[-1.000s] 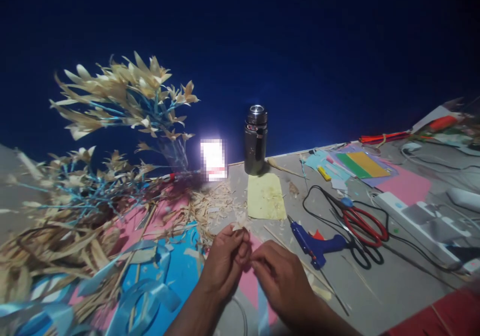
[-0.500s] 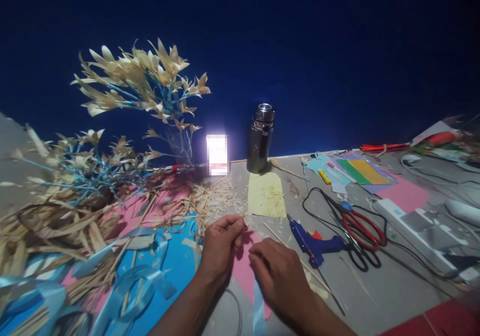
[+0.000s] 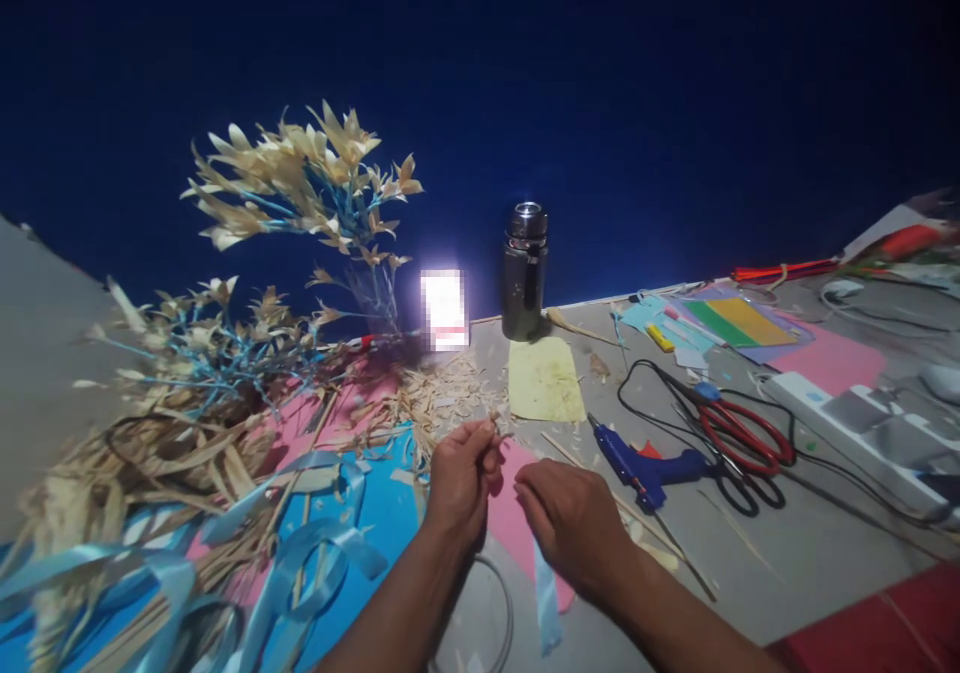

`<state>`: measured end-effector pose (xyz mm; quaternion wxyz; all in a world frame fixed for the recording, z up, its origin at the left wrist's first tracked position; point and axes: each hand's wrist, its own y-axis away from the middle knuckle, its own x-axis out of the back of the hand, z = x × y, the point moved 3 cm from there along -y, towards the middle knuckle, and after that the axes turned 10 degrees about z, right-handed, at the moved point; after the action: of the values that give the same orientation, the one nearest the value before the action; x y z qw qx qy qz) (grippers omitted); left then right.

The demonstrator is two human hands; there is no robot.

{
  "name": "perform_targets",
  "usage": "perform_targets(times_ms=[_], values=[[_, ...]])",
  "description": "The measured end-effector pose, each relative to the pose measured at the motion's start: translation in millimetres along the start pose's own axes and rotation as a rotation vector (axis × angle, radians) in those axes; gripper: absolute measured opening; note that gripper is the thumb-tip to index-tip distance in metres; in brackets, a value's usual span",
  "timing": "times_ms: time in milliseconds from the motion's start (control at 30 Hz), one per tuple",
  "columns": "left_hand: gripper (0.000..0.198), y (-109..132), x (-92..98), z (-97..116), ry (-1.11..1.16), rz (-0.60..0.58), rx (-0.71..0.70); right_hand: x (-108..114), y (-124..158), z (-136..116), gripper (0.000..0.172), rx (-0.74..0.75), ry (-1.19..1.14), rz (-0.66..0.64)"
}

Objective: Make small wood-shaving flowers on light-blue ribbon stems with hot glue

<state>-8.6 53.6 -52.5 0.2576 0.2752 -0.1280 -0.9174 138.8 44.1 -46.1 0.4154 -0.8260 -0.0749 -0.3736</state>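
My left hand [image 3: 463, 468] is closed in a pinch, thumb against forefinger. A tiny brownish tip shows at its fingertips, too small to name. Close by on the right, my right hand [image 3: 574, 513] has its fingers curled together. A light blue ribbon [image 3: 547, 608] hangs down from beneath those fingers, and its grip is partly hidden. Both hands are above a pink sheet [image 3: 514, 523]. A yellow sheet [image 3: 546, 381] lies just beyond them. To the right rests a blue glue gun [image 3: 637, 468], beside red-handled pliers [image 3: 750, 438] and black-handled scissors [image 3: 742, 488].
Pale dried-husk flowers [image 3: 300, 178] on blue stems stand back left, near a bright pixelated patch [image 3: 444, 308]. A dark flask [image 3: 523, 288] stands at the wall. Husk strips and ribbon loops [image 3: 322, 563] cover the left. A white power strip [image 3: 855, 443] with cables lies right.
The view has shifted, so the table's things appear a little further right. Both hands stay close together in much the same pose. More of the hanging ribbon's lower end now shows.
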Motion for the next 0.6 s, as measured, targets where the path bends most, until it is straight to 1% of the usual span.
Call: perform_targets(times_ms=[233, 300, 400, 467, 600], values=[[0.037, -3, 4.6, 1, 0.032, -0.027, 0.020, -15, -6, 1, 0.030, 0.052, 0.054, -0.056], [0.037, -4, 4.9, -1, 0.052, -0.042, 0.028, -14, -6, -1, 0.030, 0.056, 0.054, -0.044], [0.036, -3, 3.4, -3, 0.078, -0.070, 0.037, -7, -5, -3, 0.030, 0.048, 0.037, -0.016], [0.034, -1, 1.5, -3, 0.089, -0.094, 0.051, 0, -6, -4, 0.027, -0.001, -0.018, 0.007], [0.030, 3, -1.1, 3, 0.071, -0.111, 0.034, 11, -9, -5, 0.019, -0.210, -0.205, 0.029]])
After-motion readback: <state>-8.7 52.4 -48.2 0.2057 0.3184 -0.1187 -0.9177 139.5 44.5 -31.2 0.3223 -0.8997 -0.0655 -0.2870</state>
